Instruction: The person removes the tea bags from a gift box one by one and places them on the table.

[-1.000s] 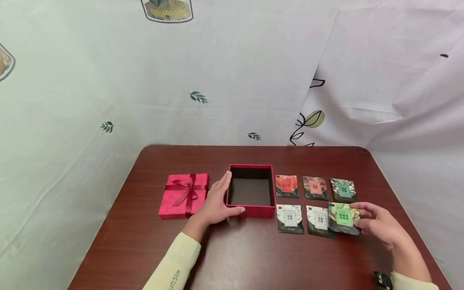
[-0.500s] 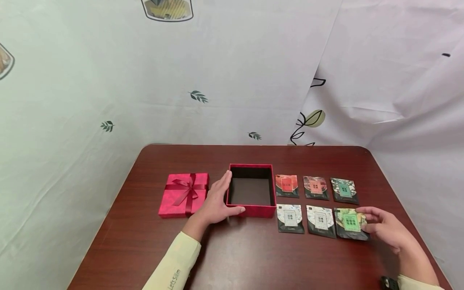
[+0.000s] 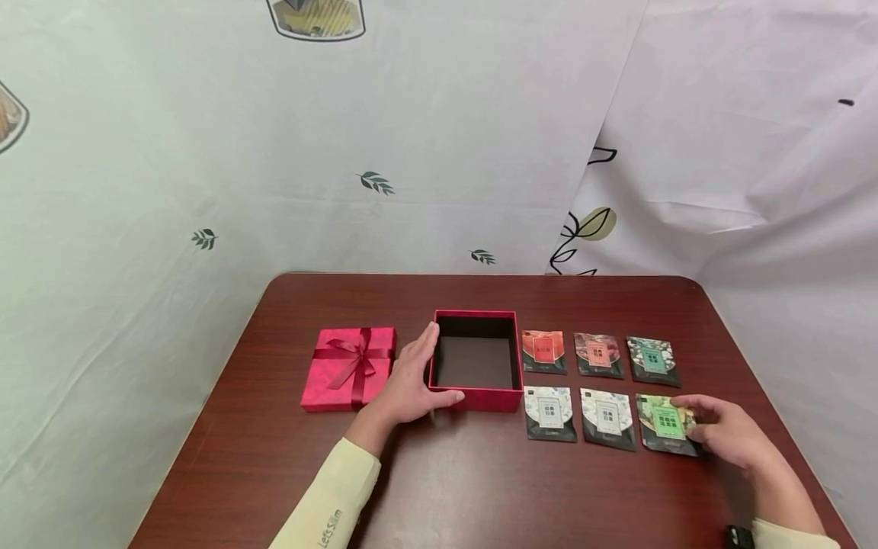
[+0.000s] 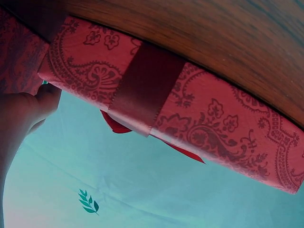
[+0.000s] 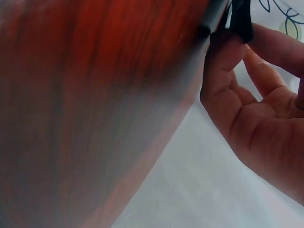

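My left hand (image 3: 410, 385) rests against the left wall and front corner of an uncovered red box (image 3: 483, 399) with a dark inside, fingers straight and thumb out along the front. At the right, the thumb and fingers of my right hand (image 3: 730, 436) pinch the right edge of a green-labelled tea sachet (image 3: 662, 424), which lies flat or nearly so at the end of the front row. The right wrist view catches the dark edge of that sachet (image 5: 241, 21) between thumb and fingers. Left of it are two white-labelled sachets (image 3: 608, 419), (image 3: 550, 414).
A red lid (image 3: 329, 385) with a ribbon bow lies left of the box, close by my left wrist. Behind the front row are an orange sachet (image 3: 544, 352), a red-brown sachet (image 3: 598, 356) and a teal sachet (image 3: 653, 361). Curtains hang behind the brown table (image 3: 480, 488).
My right hand has carried the green sachet right and toward me, off the white sachet it overlapped, to the row's end. The left hand has stayed in place.
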`<state>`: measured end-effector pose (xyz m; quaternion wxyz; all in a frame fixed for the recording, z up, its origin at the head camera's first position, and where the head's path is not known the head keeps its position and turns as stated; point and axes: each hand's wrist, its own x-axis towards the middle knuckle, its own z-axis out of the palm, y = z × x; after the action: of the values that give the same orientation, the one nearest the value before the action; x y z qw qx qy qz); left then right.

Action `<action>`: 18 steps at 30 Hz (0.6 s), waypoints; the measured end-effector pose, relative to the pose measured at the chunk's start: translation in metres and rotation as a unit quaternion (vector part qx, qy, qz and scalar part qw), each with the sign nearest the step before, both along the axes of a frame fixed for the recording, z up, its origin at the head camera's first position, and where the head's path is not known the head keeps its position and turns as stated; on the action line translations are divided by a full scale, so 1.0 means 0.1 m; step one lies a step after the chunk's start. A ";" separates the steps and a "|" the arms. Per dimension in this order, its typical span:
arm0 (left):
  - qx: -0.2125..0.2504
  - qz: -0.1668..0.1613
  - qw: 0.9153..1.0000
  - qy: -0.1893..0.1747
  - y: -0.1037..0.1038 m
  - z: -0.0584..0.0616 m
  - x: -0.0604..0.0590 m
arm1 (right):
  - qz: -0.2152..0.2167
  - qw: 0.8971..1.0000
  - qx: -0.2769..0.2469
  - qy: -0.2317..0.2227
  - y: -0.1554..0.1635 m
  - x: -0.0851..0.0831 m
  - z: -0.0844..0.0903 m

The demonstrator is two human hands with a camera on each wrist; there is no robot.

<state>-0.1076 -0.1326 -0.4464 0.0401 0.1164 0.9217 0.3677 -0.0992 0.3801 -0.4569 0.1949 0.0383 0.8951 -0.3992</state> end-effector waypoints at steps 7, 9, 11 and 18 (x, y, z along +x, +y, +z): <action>0.005 0.002 1.000 0.000 0.00 0.01 0.00 | 0.027 0.998 0.054 0.025 -0.05 -0.04 0.01; 0.007 0.003 1.000 -0.001 0.00 0.01 0.00 | 0.030 0.997 0.068 0.030 -0.07 -0.05 0.01; 0.006 0.003 1.000 -0.003 0.00 0.02 0.00 | 0.031 0.996 0.080 0.033 -0.08 -0.06 0.01; 0.001 -0.002 1.000 -0.003 0.00 0.02 0.00 | 0.028 0.994 0.098 0.030 -0.10 -0.05 0.00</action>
<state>-0.1077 -0.1327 -0.4449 0.0430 0.1173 0.9210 0.3689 -0.1046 0.3704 -0.4571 0.1749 0.0202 0.9359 -0.3052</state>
